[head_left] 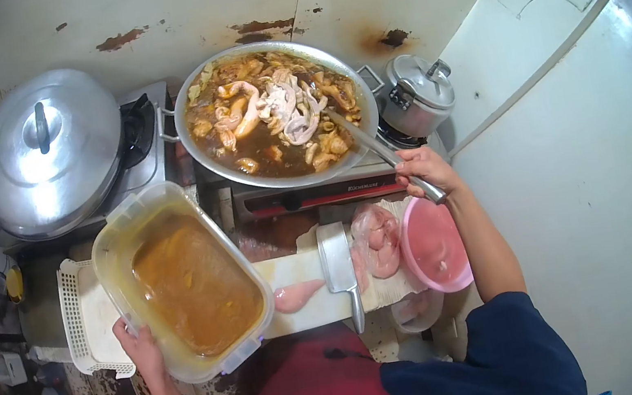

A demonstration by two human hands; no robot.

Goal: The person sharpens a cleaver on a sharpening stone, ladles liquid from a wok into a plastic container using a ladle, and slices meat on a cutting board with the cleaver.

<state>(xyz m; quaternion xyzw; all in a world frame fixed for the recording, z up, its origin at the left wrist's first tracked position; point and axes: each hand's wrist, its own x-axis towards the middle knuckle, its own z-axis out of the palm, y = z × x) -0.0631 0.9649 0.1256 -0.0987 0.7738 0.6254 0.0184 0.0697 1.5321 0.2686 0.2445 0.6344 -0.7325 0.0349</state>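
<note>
My left hand [140, 351] grips the near left edge of a clear plastic tub [248, 262], tilted, with brown liquid [198, 286] inside. My right hand [426, 170] is wrapped round the metal handle of a long ladle or spoon [363, 139]; its head is sunk in the food, so I cannot tell which. That end rests in a wide metal pan [198, 154] of dark brown broth. Pale strips of meat [294, 110] lie heaped in the middle, with browned pieces around them. The pan stands on a gas stove [331, 191].
A large lidded pot [48, 174] stands on the left burner, a pressure cooker [423, 89] at the right. Below are a cleaver [336, 256] and raw meat [297, 296] on a cutting board [294, 269], a bag of meat [377, 241], a pink basin [433, 249] and a white basket [80, 317].
</note>
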